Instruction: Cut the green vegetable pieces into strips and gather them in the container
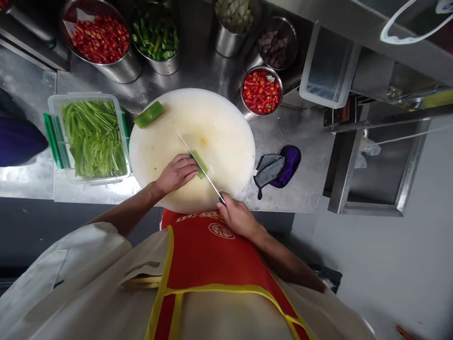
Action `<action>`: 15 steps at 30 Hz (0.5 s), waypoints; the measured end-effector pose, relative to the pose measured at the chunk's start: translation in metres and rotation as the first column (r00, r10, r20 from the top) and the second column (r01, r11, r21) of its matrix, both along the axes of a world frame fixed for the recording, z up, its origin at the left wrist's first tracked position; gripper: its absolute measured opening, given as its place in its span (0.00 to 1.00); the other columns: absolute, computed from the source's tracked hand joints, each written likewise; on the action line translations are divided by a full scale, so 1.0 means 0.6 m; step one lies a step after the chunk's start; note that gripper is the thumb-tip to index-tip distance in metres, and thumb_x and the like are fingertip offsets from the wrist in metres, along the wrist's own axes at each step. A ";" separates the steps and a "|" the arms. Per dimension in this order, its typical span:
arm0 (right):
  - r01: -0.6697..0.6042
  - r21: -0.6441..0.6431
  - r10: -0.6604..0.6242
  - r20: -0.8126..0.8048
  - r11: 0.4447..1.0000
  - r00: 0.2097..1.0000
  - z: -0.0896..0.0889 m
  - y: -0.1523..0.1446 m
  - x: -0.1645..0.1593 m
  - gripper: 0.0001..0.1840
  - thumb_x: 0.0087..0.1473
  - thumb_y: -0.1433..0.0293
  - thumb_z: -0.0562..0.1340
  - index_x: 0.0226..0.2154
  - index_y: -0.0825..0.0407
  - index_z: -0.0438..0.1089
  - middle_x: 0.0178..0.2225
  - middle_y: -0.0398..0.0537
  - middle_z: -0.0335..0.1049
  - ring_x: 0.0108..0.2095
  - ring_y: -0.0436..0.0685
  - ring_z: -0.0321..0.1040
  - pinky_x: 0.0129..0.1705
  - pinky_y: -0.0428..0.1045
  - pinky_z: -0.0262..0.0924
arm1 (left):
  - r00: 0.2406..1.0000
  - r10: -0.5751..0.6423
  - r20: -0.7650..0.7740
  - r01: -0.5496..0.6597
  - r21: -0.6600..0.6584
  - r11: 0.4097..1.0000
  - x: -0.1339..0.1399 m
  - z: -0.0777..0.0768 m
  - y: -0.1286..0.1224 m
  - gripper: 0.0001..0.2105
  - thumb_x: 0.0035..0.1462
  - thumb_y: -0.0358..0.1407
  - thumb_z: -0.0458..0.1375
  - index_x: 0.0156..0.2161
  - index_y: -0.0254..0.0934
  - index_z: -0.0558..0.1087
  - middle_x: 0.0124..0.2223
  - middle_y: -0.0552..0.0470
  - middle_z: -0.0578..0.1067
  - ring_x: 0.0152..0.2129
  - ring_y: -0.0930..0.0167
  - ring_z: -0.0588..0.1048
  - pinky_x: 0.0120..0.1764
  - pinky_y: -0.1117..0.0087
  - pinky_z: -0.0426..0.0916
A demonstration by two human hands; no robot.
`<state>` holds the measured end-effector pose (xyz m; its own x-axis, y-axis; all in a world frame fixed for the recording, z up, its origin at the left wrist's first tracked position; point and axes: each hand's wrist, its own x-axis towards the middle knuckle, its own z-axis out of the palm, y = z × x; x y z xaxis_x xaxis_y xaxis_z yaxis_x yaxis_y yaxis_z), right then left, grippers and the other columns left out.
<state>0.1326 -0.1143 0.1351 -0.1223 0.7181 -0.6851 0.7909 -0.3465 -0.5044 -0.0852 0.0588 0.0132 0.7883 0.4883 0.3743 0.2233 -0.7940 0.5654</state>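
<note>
My right hand [236, 215] is wrapped round the dark handle of a kitchen knife [208, 180], whose blade slants up and left across the round white cutting board [226, 127]. Under the blade lies a small piece of green vegetable [200, 164], its kind unclear. My left hand [178, 174] rests on the board just left of the blade, fingers bent and pressed together against that piece; how much of it they cover is hidden. A larger green chunk [150, 114] lies apart at the board's upper left edge.
Left of the board stands a clear plastic box [102, 179] of green strips. Behind are metal pots of red chilli rings [101, 40], green pepper pieces [157, 40] and pale chunks [233, 14]. A smaller red chilli pot [262, 90] and a purple-grey mitt [278, 167] are at right.
</note>
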 end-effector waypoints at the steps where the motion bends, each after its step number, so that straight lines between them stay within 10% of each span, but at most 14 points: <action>1: 0.003 0.025 -0.003 0.002 1.000 1.000 -0.012 0.010 -0.003 0.18 0.72 0.65 0.49 0.57 0.55 0.63 0.43 0.58 0.78 0.41 0.63 0.76 0.41 0.51 0.61 | 1.000 0.000 0.002 0.000 -0.003 1.000 -0.001 0.000 0.000 0.06 0.67 0.37 0.60 0.45 0.41 0.79 0.45 0.49 0.81 0.45 0.66 0.77 0.52 0.60 0.72; 15: 0.031 0.078 -0.026 -0.061 0.996 0.998 0.018 -0.018 0.008 0.20 0.71 0.62 0.49 0.58 0.53 0.62 0.42 0.56 0.78 0.41 0.63 0.75 0.42 0.51 0.62 | 1.000 0.013 0.022 -0.014 0.046 0.999 -0.002 -0.007 -0.002 0.06 0.67 0.36 0.60 0.46 0.42 0.78 0.45 0.50 0.81 0.45 0.67 0.77 0.52 0.60 0.73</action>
